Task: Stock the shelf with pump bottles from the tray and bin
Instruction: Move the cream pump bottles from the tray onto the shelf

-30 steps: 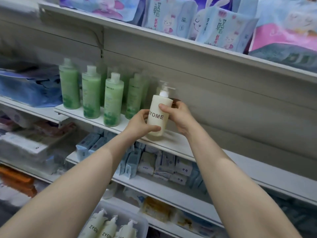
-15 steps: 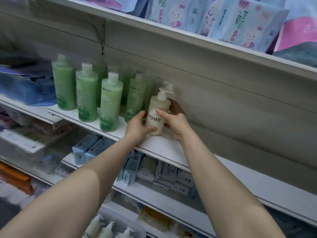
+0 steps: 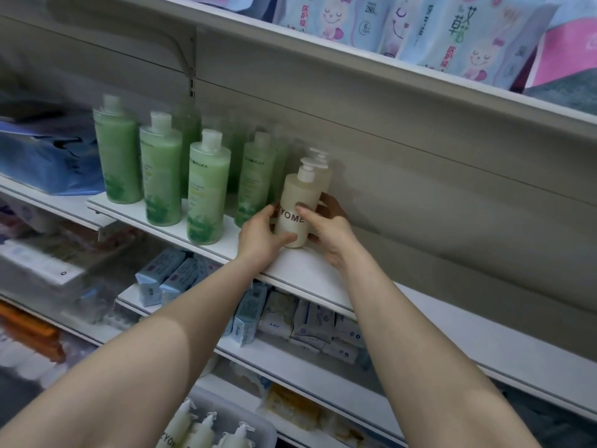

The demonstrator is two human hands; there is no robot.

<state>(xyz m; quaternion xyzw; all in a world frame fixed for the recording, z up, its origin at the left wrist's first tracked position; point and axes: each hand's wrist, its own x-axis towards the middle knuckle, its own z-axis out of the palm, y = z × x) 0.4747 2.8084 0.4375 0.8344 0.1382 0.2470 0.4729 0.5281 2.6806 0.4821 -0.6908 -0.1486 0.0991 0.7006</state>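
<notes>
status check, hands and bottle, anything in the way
Left hand and right hand both gripping cream pump bottle, upright on shelf. Second pump bottle right behind, green bottle close left. Nothing blocking.

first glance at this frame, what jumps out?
Both hands, left hand and right hand, grip a cream pump bottle standing on the white shelf, with a second pump bottle right behind it. To its left stands a cluster of green bottles. More cream pump bottles sit in a clear bin at the bottom edge.
</notes>
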